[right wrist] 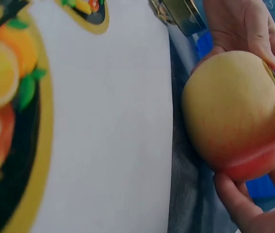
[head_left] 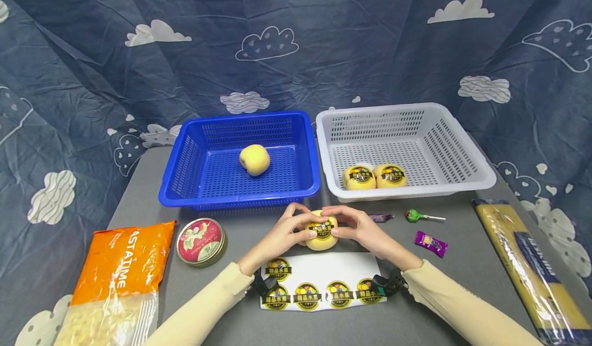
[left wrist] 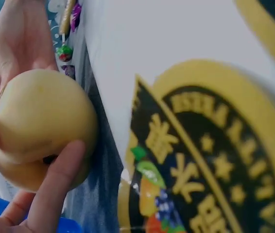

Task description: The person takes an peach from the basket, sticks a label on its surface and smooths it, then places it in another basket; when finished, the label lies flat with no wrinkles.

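Between both hands, just behind the sticker sheet [head_left: 319, 268], is a yellow peach [head_left: 320, 243] with a round black-and-gold sticker [head_left: 323, 229] on its near upper side. My left hand [head_left: 288, 229] grips the peach from the left, fingertips and thumb curled against it. From the other side my right hand [head_left: 363, 229] holds it, thumb and fingers at the sticker's edge. A red blush and part of the sticker show on the peach [right wrist: 237, 111] in the right wrist view. Several stickers remain on the white sheet, one with a lifted-looking corner [left wrist: 145, 99] in the left wrist view.
A blue basket [head_left: 240, 200] holds one plain peach [head_left: 255, 160]; a white basket [head_left: 416, 187] holds two stickered peaches [head_left: 390, 176]. Leftward lie a round tin [head_left: 200, 241] and an orange pasta bag [head_left: 121, 269]; rightward, a lollipop [head_left: 413, 215], wrapped candies [head_left: 431, 243] and a spaghetti pack [head_left: 527, 263].
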Demonstrator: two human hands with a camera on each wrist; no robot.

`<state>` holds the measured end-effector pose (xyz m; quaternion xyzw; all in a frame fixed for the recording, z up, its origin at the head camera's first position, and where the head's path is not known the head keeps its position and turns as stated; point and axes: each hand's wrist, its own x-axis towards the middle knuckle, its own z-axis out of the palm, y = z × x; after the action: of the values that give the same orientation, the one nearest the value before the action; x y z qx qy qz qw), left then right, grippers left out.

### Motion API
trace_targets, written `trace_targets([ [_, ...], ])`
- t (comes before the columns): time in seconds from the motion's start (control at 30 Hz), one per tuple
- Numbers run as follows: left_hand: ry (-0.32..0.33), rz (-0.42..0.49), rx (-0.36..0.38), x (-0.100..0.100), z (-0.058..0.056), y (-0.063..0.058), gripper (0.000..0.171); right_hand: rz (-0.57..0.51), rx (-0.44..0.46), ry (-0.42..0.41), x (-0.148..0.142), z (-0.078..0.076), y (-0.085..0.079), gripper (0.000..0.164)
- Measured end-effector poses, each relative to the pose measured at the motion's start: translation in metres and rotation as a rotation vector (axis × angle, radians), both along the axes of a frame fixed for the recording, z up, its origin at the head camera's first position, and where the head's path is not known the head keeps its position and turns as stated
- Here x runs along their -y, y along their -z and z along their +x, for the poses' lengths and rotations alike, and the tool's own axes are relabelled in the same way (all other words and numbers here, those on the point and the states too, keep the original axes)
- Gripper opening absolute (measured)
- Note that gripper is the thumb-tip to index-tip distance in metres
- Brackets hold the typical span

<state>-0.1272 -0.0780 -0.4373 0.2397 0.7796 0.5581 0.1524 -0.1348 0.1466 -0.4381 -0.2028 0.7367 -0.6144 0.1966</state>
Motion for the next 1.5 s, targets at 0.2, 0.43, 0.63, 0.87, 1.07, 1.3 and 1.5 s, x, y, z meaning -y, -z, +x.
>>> trace_targets([
  [0.2,-0.073,0.085,0.06,-0.001,0.006,-0.019,0.026,-0.018,-0.014,0.007,0.001,0.004,-0.001,0.04],
  [0.43,-0.072,0.137,0.124,0.001,0.006,-0.029,0.025,-0.02,-0.085,0.025,0.008,0.006,0.0,0.045],
  [0.63,-0.067,0.167,0.164,0.002,0.003,-0.027,0.024,-0.028,-0.07,0.023,0.006,0.006,-0.004,0.04],
  [0.87,-0.149,0.185,0.282,-0.002,0.003,-0.028,0.026,0.061,-0.118,0.103,0.017,0.01,-0.004,0.047],
  [1.07,-0.169,0.214,0.339,-0.002,0.003,-0.028,0.026,-0.003,-0.06,0.067,0.01,0.009,-0.002,0.04],
  [1.3,-0.16,0.221,0.324,-0.002,0.002,-0.025,0.027,-0.071,0.072,0.04,0.001,0.002,-0.001,0.03],
  [1.5,-0.146,0.229,0.311,-0.003,-0.004,-0.005,0.027,-0.077,0.113,0.088,0.002,-0.002,0.001,0.027],
])
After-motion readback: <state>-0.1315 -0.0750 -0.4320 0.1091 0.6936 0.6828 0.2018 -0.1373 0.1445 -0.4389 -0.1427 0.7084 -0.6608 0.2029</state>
